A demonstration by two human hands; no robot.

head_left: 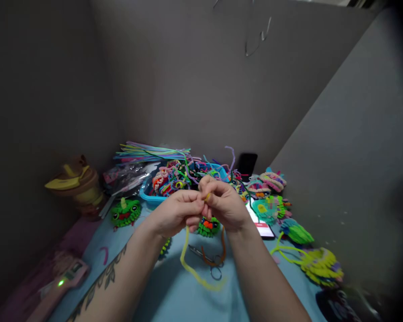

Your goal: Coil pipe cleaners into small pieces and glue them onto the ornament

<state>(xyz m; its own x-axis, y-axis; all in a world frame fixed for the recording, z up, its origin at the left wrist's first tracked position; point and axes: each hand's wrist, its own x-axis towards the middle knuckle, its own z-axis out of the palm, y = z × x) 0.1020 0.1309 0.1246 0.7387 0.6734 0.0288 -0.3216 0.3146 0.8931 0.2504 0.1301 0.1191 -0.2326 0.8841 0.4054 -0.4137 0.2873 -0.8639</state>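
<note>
My left hand [179, 211] and my right hand [226, 205] meet in front of me, fingertips pinched close together. A small yellow-orange bit of pipe cleaner shows between the fingertips. From beneath my left hand hangs a yellow pipe cleaner [187, 266], its lower end blurred. An orange pipe cleaner [224, 245] curves down below my right hand; its upper end is hidden behind that hand. Scissors [216, 273] lie on the blue cloth below. Behind my fingers sits a green fuzzy figure [208, 228], partly covered.
A blue basket [147, 197] heaped with pipe-cleaner pieces stands behind, near a pipe-cleaner bundle [151, 153]. A green figure [126, 212] is at left, beyond a pink device [69, 278]. At right lie a lit phone [266, 231] and several figures, including a yellow one [320, 267].
</note>
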